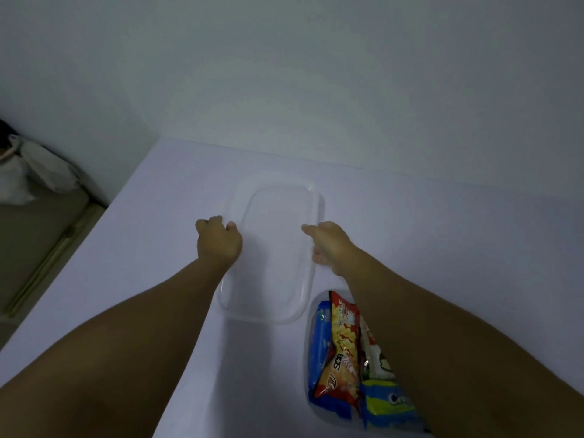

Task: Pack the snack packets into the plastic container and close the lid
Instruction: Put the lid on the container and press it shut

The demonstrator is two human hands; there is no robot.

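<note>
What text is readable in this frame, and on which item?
"Cr": white letters, cut off by the right forearm, on the blue and yellow packet.
Red and orange packet: logo and small print, too blurred to read.
Blue packet: print too blurred to read.
Clear lid, held by the left hand and right hand: no text.

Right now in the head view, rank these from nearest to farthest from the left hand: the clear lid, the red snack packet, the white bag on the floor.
1. Clear lid: touching the left hand, at its right.
2. Red snack packet: in the container, lower right.
3. White bag: far left, off the table.
</note>
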